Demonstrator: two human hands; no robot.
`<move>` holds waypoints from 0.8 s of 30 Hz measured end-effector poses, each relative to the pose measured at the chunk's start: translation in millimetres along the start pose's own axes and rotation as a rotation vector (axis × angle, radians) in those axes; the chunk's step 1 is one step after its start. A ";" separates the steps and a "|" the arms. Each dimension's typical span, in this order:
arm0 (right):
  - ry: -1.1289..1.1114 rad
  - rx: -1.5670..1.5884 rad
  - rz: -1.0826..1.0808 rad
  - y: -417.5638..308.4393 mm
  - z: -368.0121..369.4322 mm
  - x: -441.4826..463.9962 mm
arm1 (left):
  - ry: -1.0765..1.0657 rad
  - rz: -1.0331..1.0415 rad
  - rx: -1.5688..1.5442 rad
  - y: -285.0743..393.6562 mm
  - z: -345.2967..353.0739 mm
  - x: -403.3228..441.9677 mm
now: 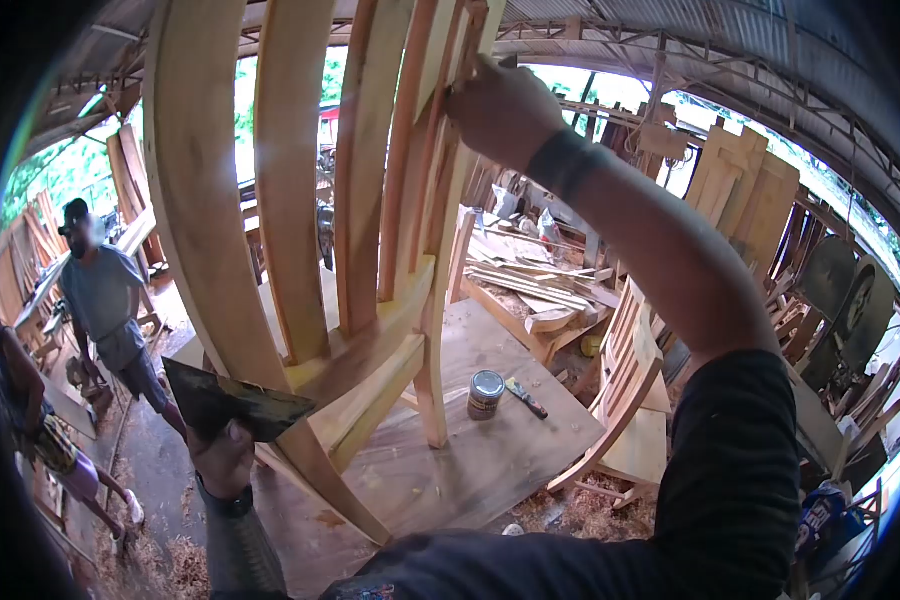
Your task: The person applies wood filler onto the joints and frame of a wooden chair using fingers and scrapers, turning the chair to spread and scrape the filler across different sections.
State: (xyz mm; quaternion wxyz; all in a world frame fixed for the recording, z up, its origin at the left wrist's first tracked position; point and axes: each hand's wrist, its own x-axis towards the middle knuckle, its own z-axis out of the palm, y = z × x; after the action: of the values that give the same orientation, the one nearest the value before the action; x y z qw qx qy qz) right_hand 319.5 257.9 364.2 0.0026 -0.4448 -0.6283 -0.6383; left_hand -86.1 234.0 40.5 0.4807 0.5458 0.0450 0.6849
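A pale wooden chair (365, 345) with a slatted back stands tilted before me on a brown board. At the lower left, my left hand (222, 458) is closed round a dark flat plate (232, 400), held close beside the chair's back post. My right hand (505, 108) reaches up to the far side of the chair back, its fingers closed against the slats. Something small and dark shows at its fingertips, too little to name. On the board behind the chair are a tin can (486, 393) and a putty knife (526, 397).
The chair stands on a brown board (510, 460). Another slatted wooden chair (625, 400) is to the right. Wood offcuts (530, 280) lie piled behind. Two people are at the left, one in a grey shirt (105, 290). Wood shavings (175, 565) litter the floor.
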 end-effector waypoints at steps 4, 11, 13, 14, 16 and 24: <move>-0.078 0.111 -0.015 -44.2 2.5 -29.1 | -0.026 0.029 0.014 -10.5 -18.5 -4.2; 0.001 0.153 -0.085 -107.6 21.1 -73.4 | -0.064 0.013 -0.075 0.8 7.9 5.3; -0.075 0.242 -0.092 -108.2 18.8 -75.4 | -0.103 -0.054 -0.039 7.4 5.5 7.4; -0.112 0.270 -0.090 -101.9 17.5 -71.8 | -0.102 -0.057 -0.018 12.2 7.4 9.0; -0.122 0.261 -0.048 -77.3 3.0 -57.1 | -0.083 -0.041 0.027 24.0 19.1 12.7; -0.109 0.075 -0.197 -42.0 22.2 -34.2 | -0.146 0.207 0.239 42.2 18.3 12.9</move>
State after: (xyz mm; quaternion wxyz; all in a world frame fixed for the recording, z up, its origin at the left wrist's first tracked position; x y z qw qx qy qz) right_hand 329.1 265.6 307.0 -0.0777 -0.4147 -0.6915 -0.5864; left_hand -96.6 212.2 81.6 0.3413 0.6492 0.0348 0.6789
